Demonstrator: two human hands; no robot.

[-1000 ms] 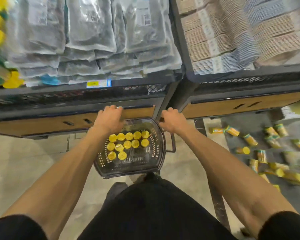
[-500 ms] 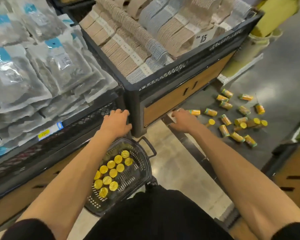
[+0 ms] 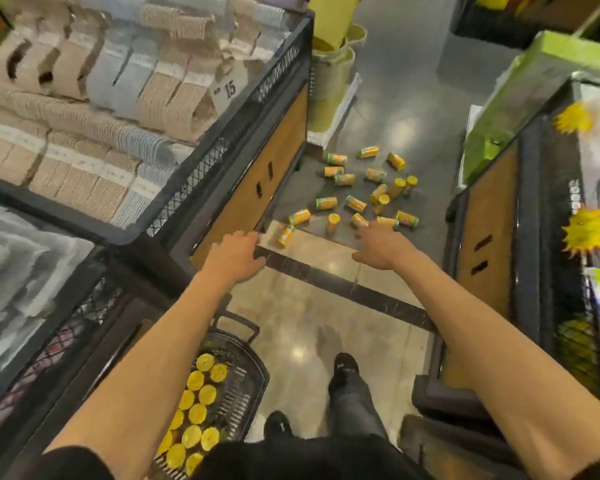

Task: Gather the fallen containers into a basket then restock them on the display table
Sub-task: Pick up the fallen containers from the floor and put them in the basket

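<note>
Both hands empty, left hand [image 3: 238, 252] loose-fingered, right hand [image 3: 378, 244] spread – basket [image 3: 257, 370] by the feet part-filled with upright containers [image 3: 196, 414], many fallen containers [image 3: 355, 202] scattered on the floor ahead – gathering maybe half done, restocking not yet begun.

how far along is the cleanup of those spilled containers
Partly done: about a dozen yellow-lidded containers stand in the basket. In hand: nothing; the left hand and right hand are both empty, reaching toward the spill. Left: roughly twenty fallen containers lie scattered on the floor, then the restocking, not begun as far as shown.
</note>
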